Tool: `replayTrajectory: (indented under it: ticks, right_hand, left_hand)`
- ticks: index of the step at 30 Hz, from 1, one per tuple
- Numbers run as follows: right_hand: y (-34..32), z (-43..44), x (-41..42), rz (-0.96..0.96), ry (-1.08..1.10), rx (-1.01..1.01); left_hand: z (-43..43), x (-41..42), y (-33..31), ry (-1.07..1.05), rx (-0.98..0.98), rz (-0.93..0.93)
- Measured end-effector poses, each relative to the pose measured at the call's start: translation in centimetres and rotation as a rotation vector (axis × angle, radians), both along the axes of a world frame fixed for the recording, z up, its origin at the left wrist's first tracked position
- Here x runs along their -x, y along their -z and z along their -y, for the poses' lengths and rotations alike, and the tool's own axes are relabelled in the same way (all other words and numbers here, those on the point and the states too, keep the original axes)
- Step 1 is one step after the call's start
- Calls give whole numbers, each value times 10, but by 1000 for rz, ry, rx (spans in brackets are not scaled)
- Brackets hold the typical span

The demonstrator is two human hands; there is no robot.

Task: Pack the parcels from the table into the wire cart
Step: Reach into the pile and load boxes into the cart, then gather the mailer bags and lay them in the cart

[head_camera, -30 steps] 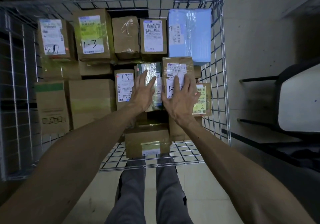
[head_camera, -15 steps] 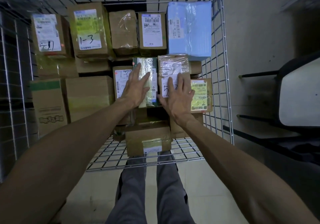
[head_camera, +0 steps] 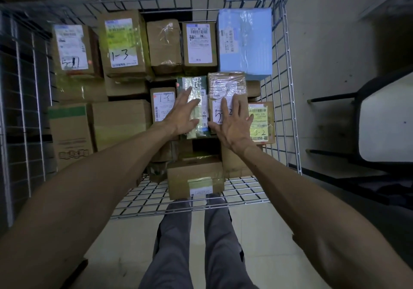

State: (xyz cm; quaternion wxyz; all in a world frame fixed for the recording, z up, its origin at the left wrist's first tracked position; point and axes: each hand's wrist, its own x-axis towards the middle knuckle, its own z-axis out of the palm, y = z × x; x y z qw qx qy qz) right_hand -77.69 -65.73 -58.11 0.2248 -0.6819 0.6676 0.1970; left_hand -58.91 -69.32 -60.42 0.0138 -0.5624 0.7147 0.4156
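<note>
while both hands lie flat, fingers straight and gripping nothing, we judge we are seating two parcels: our left hand presses the green-wrapped parcel, our right hand the taped brown parcel beside it at three o'clock, near the middle of the wire cart. next we should lift off cleanly and fetch another for the gap at six o'clock.

The wire cart is packed with parcels. Under the flat left hand lies a green-wrapped parcel. Touching it, under the flat right hand, is a taped box. Just right of that hand, a yellow-labelled box sits by the cart wall. Beyond the fingertips, a blue parcel ends the far row. Left of the left hand stands a big brown box. Below both wrists, a small box lies on the wire floor.
</note>
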Motion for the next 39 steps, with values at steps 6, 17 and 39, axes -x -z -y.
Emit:
replayTrajectory:
  ticks: [6,17,39]
  right_hand:
    - [-48,-9,14,-66,108,12]
    - [-167,-8,-23,16,112,123]
    - [-371,38,-171,357,-417,453]
  left_hand:
    - [2,-11,-53,-186,35,-20]
    - [-12,-85,-170,-263,111,47]
    - [-129,-228,-388,-700,454,366]
